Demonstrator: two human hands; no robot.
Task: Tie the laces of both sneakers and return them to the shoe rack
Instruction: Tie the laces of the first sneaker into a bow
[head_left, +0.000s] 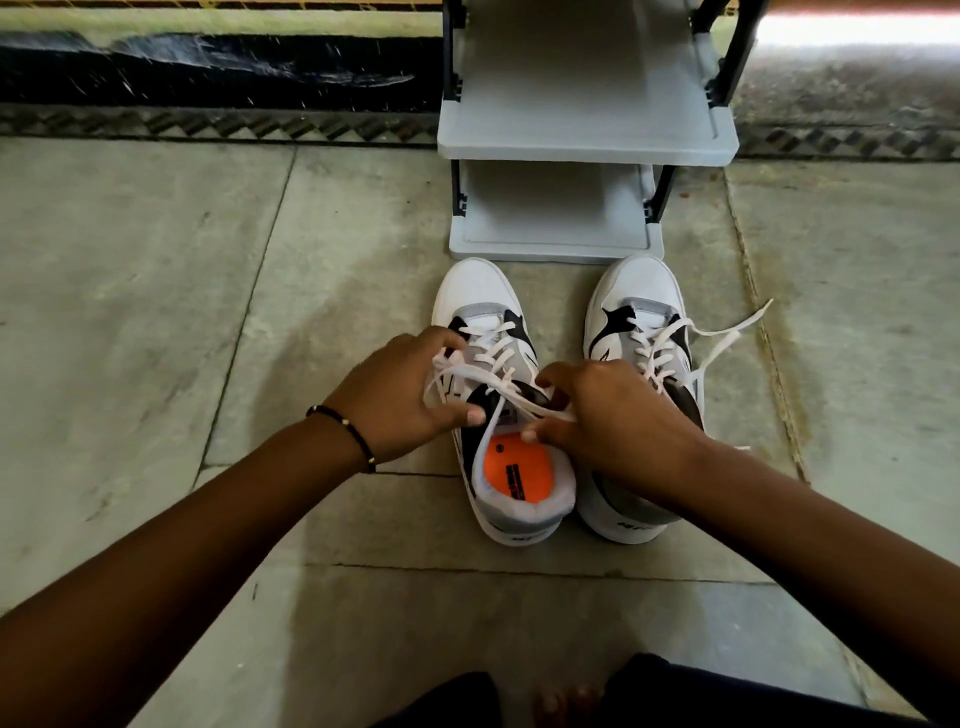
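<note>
Two white, grey and black sneakers stand side by side on the floor, toes toward the shoe rack (587, 140). The left sneaker (483, 296) has an orange insole, and its white laces (493, 376) cross over the tongue. My left hand (400, 384) pinches one lace end at the shoe's left side. My right hand (618, 415) grips the other lace end over the shoe's opening, hiding part of the right sneaker (636, 291). The right sneaker's laces (727, 332) lie loose, trailing to the right on the floor.
The grey plastic rack has two visible shelves, both without shoes, right behind the sneakers' toes. Stone floor tiles (156, 312) spread to both sides. A dark wall base (208, 67) runs along the back. My knees and a bare foot (566, 701) are at the bottom edge.
</note>
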